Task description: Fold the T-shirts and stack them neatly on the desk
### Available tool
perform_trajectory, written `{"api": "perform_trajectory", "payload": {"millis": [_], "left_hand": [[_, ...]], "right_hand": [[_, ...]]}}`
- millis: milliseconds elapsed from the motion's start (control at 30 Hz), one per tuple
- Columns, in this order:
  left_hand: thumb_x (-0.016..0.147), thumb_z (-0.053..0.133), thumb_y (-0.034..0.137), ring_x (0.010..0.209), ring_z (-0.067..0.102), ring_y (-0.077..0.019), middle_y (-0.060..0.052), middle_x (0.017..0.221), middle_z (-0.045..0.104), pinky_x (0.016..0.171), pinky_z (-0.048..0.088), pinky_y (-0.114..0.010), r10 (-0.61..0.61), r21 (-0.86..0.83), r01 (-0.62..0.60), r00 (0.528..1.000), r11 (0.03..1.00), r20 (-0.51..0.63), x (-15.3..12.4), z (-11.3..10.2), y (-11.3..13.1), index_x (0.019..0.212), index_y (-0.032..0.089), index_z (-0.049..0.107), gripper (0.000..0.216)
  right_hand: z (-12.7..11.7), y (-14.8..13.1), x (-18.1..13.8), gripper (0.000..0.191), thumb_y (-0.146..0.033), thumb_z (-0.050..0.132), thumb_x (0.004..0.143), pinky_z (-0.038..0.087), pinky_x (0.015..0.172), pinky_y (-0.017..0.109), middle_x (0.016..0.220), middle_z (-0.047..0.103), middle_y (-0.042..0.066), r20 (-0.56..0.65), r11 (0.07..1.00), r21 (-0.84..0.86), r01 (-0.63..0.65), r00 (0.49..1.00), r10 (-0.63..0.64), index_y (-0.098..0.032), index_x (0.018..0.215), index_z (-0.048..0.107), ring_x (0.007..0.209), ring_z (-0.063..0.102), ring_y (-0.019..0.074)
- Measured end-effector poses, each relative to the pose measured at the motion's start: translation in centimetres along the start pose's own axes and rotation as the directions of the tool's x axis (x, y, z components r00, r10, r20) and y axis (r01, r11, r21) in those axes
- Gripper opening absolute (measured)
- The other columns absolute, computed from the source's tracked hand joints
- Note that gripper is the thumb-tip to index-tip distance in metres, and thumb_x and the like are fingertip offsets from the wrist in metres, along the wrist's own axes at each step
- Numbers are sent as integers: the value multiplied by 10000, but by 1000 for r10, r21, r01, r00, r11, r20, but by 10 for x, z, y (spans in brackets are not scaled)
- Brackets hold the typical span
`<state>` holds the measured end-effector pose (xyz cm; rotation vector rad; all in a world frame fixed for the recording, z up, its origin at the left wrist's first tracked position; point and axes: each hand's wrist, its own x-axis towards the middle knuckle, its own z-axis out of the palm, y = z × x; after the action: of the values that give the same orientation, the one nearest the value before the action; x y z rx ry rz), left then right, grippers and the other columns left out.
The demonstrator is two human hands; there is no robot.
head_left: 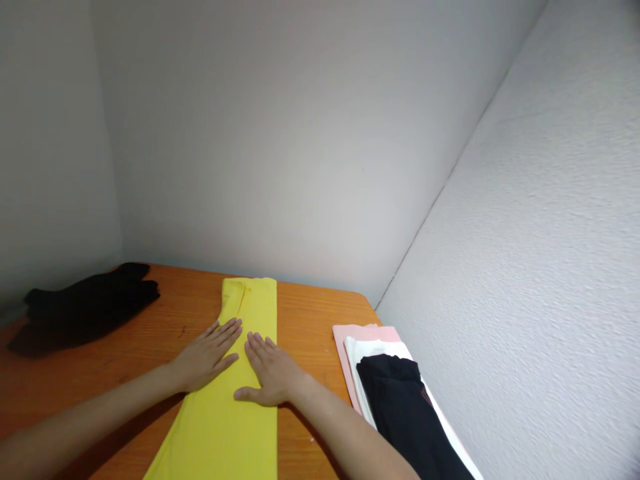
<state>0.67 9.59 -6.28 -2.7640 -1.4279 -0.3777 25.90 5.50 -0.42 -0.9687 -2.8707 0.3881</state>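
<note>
A yellow garment (233,433), folded into a long strip, lies flat on the wooden table and runs from the far edge toward me. My left hand (207,357) rests on its left side, palm down with the fingers stretched out. On the right part of the cloth, my right hand (269,370) lies flat too, its thumb spread to the left. A small gap separates the two hands, and neither grips the fabric. The near end of the garment runs out of view at the bottom.
To the right is a stack of folded clothes: a black garment (400,407) on top, a white one (357,348) under it, and a pink one (341,333) lowest. A crumpled black garment (95,300) lies at the far left of the wooden table (320,307). Walls (250,133) stand behind and right.
</note>
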Motion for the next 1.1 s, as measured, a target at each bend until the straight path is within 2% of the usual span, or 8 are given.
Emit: {"api": "perform_trajectory", "payload": {"millis": [167,400,633,700,767,933,1100], "left_hand": [[972,283,574,1492,225,-230,-47,1607,218,1228,181,-431,-8,-53,11,999,999,53,0,0,-4,1515,234,271,641],[981,290,549,1487,244,-213,-46,1597,262,1230,172,-420,9,-62,-7,999,998,32,1,-1,-6,1510,246,287,610],[988,353,466,1492,224,-209,-40,1589,311,1252,93,-424,172,1,-172,984,985,-43,2,-22,12,1495,270,348,544],[983,376,463,1483,249,-212,-37,1572,352,1253,112,-421,183,-26,-184,982,983,-38,-9,-29,21,1481,276,380,532],[982,378,480,1474,271,-216,-25,1569,353,1244,162,-419,166,-80,-164,986,983,18,-28,-36,30,1481,293,371,534],[974,400,497,1483,209,-214,41,1607,188,1227,185,-423,230,-248,-171,945,953,232,-91,-60,54,1512,394,158,599],[943,424,551,1490,181,-220,35,1616,120,1213,202,-412,269,-254,-186,899,949,346,-141,-90,70,1520,389,73,695]], "right_hand": [[6,1,-1,967,-721,329,935,63,1240,418,1610,17,187,-19,1000,-16,1,1000,-1,-8,1548,102,1503,-16,253],[8,1,-1,942,-712,309,946,75,1238,422,1612,21,187,-25,999,-49,-8,1000,7,-19,1550,108,1504,-1,258],[7,-1,-4,928,-695,335,947,94,1233,413,1612,98,186,3,996,-81,-26,1000,26,-9,1543,145,1505,38,255],[6,-6,-13,911,-682,358,948,100,1231,423,1613,106,179,14,995,-94,-8,1000,9,-26,1546,153,1505,40,254],[6,-14,-27,893,-669,371,953,102,1231,426,1616,100,167,31,996,-88,24,999,-22,-49,1553,140,1506,35,246],[9,-45,-74,831,-624,376,973,120,1229,425,1624,60,133,56,998,-13,62,997,-61,-109,1569,110,1506,25,239],[6,-74,-120,861,-645,414,951,79,1234,416,1627,40,108,62,997,54,54,996,-57,-154,1576,84,1505,-8,233]]}}
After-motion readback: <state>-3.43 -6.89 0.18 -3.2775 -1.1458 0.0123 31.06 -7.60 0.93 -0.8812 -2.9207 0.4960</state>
